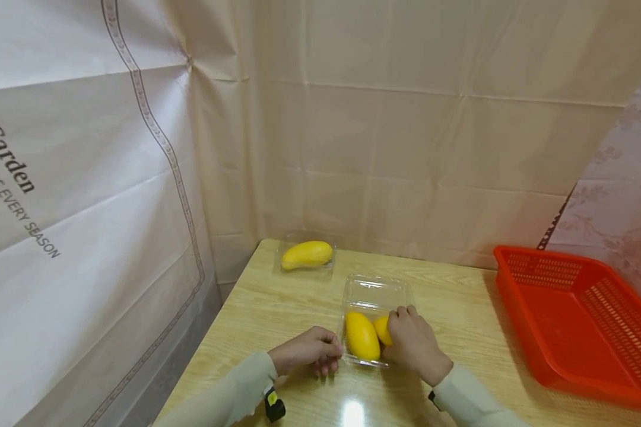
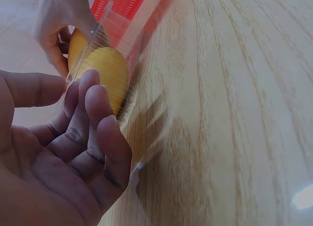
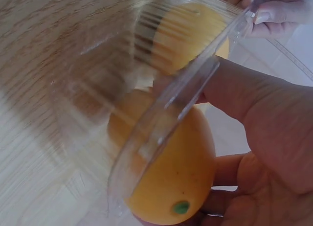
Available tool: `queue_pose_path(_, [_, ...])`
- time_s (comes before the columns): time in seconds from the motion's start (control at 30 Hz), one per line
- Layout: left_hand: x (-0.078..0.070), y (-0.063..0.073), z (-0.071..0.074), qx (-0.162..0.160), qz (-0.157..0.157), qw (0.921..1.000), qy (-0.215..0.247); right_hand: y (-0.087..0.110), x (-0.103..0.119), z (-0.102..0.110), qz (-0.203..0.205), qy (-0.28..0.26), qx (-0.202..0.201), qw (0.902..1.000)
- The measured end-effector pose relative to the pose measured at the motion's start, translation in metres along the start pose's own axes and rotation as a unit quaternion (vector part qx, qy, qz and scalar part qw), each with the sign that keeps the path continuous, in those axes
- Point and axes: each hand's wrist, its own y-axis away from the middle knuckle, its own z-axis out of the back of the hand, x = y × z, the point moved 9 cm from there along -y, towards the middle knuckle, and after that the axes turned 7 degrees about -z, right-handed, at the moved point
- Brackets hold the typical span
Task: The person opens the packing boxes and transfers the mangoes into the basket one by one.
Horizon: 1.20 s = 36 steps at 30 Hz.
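Note:
A clear plastic clamshell box (image 1: 379,290) lies open on the table, its lid part toward the back. Inside on the left rests a yellow mango (image 1: 362,337). My left hand (image 1: 308,350) pinches the box's left rim between thumb and forefinger, as the left wrist view also shows. With my right hand (image 1: 413,343) I grip a second mango (image 3: 178,172) at the right side of the box. A green stem spot marks its end in the right wrist view. Part of this mango is hidden behind my fingers in the head view.
Another clear plastic box (image 1: 328,270) holding a yellow mango (image 1: 307,255) stands at the table's back left corner. A red plastic basket (image 1: 523,314) sits at the right. Cloth curtains (image 1: 374,148) hang behind and beside the wooden table (image 1: 262,296).

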Motion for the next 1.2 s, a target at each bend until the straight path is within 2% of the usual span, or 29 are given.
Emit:
queue_pose_path(0.17, [0.001, 0.000, 0.001, 0.000, -0.001, 1.0000, 0.001, 0.002, -0.001, 0.004, 0.013, 0.006, -0.017, 0.9998])
queue_pose_path(0.37, [0.002, -0.001, 0.001, 0.001, -0.006, 1.0000, 0.002, 0.001, -0.007, 0.009, 0.012, -0.003, -0.013, 0.9998])
queue_pose_path(0.53, [0.002, 0.000, 0.000, 0.002, -0.007, 1.0000, 0.005, 0.002, -0.012, 0.014, -0.001, -0.024, -0.003, 0.9997])
queue_pose_path(0.93, [0.001, 0.000, 0.001, -0.001, -0.002, 1.0000, 0.002, 0.002, -0.017, 0.019, 0.003, -0.064, -0.024, 0.9977])
queue_pose_path(1.2, [0.001, 0.002, 0.001, -0.003, -0.002, 1.0000, 0.000, 0.001, -0.018, 0.023, 0.000, -0.083, -0.024, 0.9962])
